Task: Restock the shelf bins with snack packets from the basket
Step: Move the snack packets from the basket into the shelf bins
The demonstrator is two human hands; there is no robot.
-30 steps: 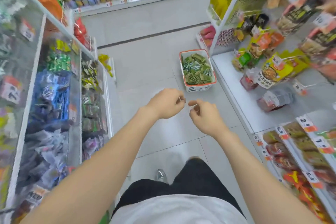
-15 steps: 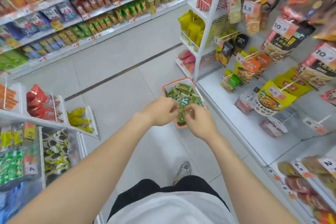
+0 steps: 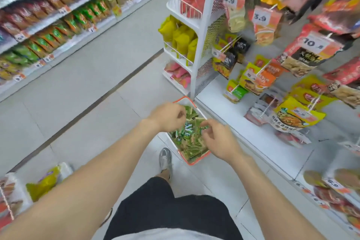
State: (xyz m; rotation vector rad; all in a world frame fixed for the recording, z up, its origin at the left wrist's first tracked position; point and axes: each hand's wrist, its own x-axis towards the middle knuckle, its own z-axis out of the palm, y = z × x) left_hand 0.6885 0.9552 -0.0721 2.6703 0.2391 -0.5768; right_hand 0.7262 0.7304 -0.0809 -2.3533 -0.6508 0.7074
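1. Left hand [image 3: 168,117]: back of hand up, fingers curled under, over the far-left part of the basket [image 3: 200,159]. Fingertips sit at the top layer of packets.
2. Right hand [image 3: 217,139]: over the basket's right edge, fingers loosely bent and a little apart, fingertips [image 3: 204,129] pointing at the left hand.
3. Grip: motion blur hides both sets of fingertips, so I cannot tell whether either hand pinches a packet or only touches the heap.
4. Basket: white mesh with an orange rim, on the floor [image 3: 87,93], its right side against the front edge of the white shelf base [image 3: 243,122].
5. Contents: green snack packets [image 3: 191,147] fill it nearly to the rim. A few blue-green packets [image 3: 186,132] lie on top, between the two hands.
6. A grey shoe [image 3: 165,159] is planted just beside the basket's near-left corner; black shorts [image 3: 175,214] below it.
7. A white post [image 3: 202,35] rises at the basket's far corner, carrying wire racks of yellow bags [image 3: 181,35] and pink packets [image 3: 179,74].
8. Right of the post, bags hang on pegs with price tags. A yellow bag [image 3: 292,119] hangs lowest, over the shelf base, near the right hand.
9. Across the aisle, long shelves [image 3: 58,13] hold rows of red, brown and green packets.
10. Bottom-left corner of the view: a white wire bin [image 3: 65,169] with a yellow-green packet [image 3: 44,183], well apart from the basket.
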